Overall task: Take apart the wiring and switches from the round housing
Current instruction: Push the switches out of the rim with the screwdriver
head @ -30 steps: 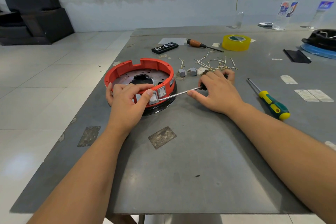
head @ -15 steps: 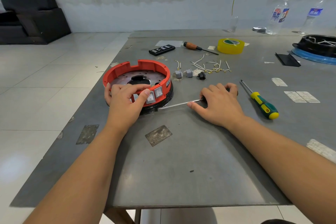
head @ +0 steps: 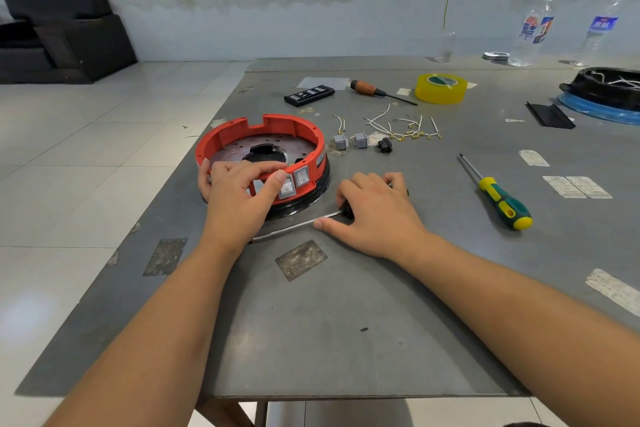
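Head cam looks down on a big grey counter [head: 346, 340], with the round housing [head: 242, 135] sitting near its left edge. It's an orange ring on a black base, open side up, so there's no real long axis. Two white rocker switches [head: 294, 182] sit in its near wall, facing the person. The left hand [head: 239, 194] grips that near rim: fingers curl over the top into the ring, and the thumb tip presses on the switch nearer the camera.

Just right of the housing, the right hand [head: 374, 215] lies over the black handle of a screwdriver [head: 294, 227], fingers curled round it. Its metal shaft lies flat on the counter, pointing left toward the left wrist, running along the housing's near side.

Behind the housing lie two grey switches [head: 349, 141] already out, a small black part [head: 384, 146] and a scatter of loose wires [head: 401, 126]. A green-yellow screwdriver [head: 498, 198] lies off to the right.
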Motion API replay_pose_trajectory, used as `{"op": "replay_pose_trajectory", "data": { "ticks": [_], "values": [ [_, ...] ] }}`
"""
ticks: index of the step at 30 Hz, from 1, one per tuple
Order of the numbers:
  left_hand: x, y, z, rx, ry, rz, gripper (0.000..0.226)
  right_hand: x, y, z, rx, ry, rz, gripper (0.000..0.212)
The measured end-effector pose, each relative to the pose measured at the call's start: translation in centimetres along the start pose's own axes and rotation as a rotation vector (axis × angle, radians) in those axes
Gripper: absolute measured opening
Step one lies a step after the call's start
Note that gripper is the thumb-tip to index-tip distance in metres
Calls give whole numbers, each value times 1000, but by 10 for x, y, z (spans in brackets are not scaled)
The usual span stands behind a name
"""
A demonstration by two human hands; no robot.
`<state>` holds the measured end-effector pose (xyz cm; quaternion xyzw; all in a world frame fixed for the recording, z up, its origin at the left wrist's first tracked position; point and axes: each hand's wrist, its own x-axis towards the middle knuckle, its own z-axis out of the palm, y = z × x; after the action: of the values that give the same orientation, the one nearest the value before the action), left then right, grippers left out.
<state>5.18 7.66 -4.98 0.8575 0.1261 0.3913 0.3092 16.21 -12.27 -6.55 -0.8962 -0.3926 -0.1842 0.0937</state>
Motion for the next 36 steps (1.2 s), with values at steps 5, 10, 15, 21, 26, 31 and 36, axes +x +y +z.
{"op": "replay_pose_trajectory", "data": {
  "ticks": [5,10,15,21,26,31,36],
  "values": [
    [0,-1,0,-6,-5,6,15,0,-5,-1,2,8,-24,63],
    [2,-4,0,-5,-7,17,11,16,-15,-10,108,219,-204,56],
    [2,-6,-2,-5,-14,27,33,42,-30,-6,247,259,-382,52],
    [3,-10,0,-13,-39,23,25,50,-28,8,321,345,-413,39],
    [2,-7,-2,-10,-60,26,40,49,-27,11,359,385,-423,36],
    [2,-4,-2,3,-71,8,41,42,-27,4,369,366,-414,41],
    [2,-6,0,-7,-60,-12,50,32,-14,-7,501,362,-286,38]
  ]
}}
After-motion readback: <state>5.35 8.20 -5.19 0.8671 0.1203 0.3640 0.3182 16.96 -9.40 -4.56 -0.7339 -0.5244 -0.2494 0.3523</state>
